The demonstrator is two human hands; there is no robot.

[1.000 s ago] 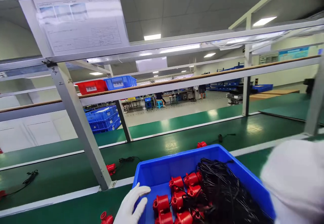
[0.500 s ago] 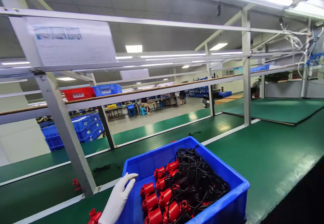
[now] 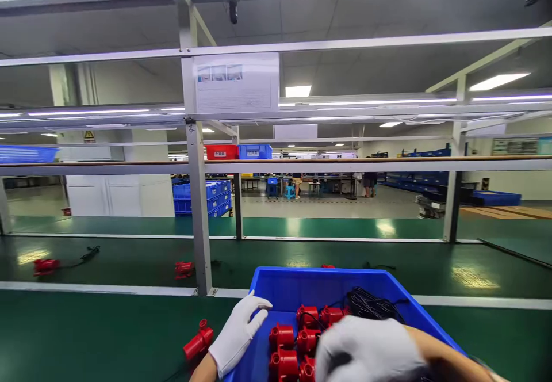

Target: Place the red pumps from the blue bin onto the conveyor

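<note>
My left hand (image 3: 239, 333), in a white glove, rests over the left rim of a blue bin (image 3: 323, 278). Its fingers are stretched out, with a gap between thumb and forefinger. Inside the bin sit several red plastic housings (image 3: 282, 336) in rows, and a heap of black cable (image 3: 373, 304) lies at the back right. My right hand (image 3: 366, 347), also gloved and a little blurred, reaches in over the housings from the right. Its fingers are curled, and whatever they hold is hidden. A single red housing (image 3: 198, 339) lies on the green surface left of the bin.
Behind the bin, on a green strip (image 3: 267, 255), lie more red housings (image 3: 46, 266) with black cables. A metal upright (image 3: 200, 209) stands behind my left hand. Shelf rails cross above, carrying a red bin (image 3: 221, 152) and a small blue bin (image 3: 255, 152). People are far off.
The view has swung left and levelled. My right hand has come into view over the bin, covering much of the cable heap. My left hand stays at the left rim.
</note>
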